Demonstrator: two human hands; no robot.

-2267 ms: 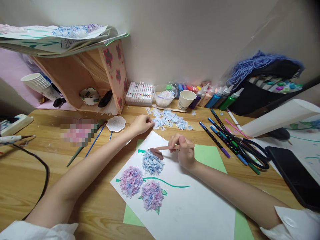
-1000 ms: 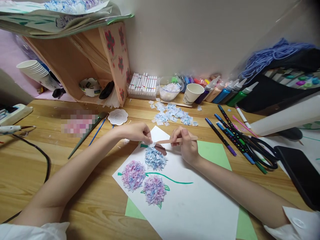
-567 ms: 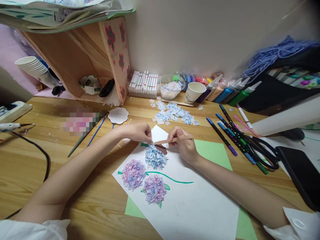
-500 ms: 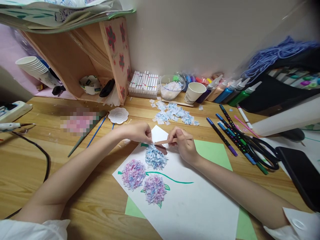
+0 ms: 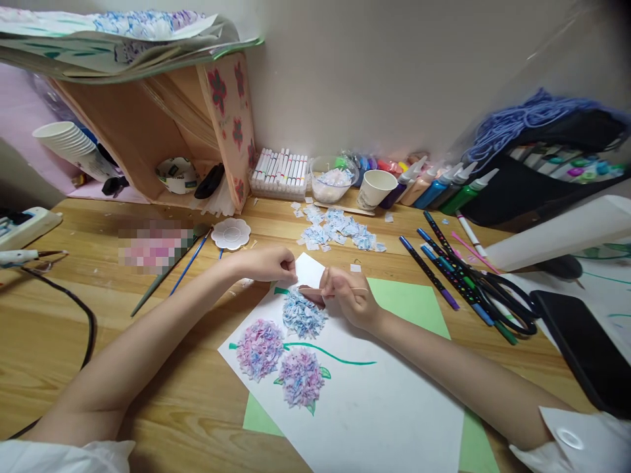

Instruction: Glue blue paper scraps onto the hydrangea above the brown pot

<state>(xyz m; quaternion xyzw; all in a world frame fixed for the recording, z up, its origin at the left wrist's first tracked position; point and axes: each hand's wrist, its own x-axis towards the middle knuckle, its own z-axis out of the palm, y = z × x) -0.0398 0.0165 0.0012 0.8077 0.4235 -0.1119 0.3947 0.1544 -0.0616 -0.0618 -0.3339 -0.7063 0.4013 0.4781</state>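
Observation:
A white sheet (image 5: 374,401) lies on green paper (image 5: 419,305) on the wooden desk. On it are three flowers made of crumpled paper bits: a blue one (image 5: 303,314) and two pink-purple ones (image 5: 259,340) (image 5: 300,377), joined by a green painted stem. My left hand (image 5: 269,263) is pinched at the top edge of the blue flower. My right hand (image 5: 345,295) grips a thin wooden stick (image 5: 315,290) whose tip points at the same spot. A brown bare patch beside the blue flower is mostly hidden by my right hand.
A pile of torn blue paper bits (image 5: 338,231) lies beyond the sheet. Markers (image 5: 279,172), a clear bowl (image 5: 331,186), a paper cup (image 5: 373,189) and paint bottles (image 5: 438,187) line the wall. Pens and scissors (image 5: 473,279) lie right, a dark phone (image 5: 579,345) farther right, brushes (image 5: 190,266) left.
My left hand came back from the pile of paper bits to the blue flower. My right hand slid left along the stick toward the flower. The view shifted slightly.

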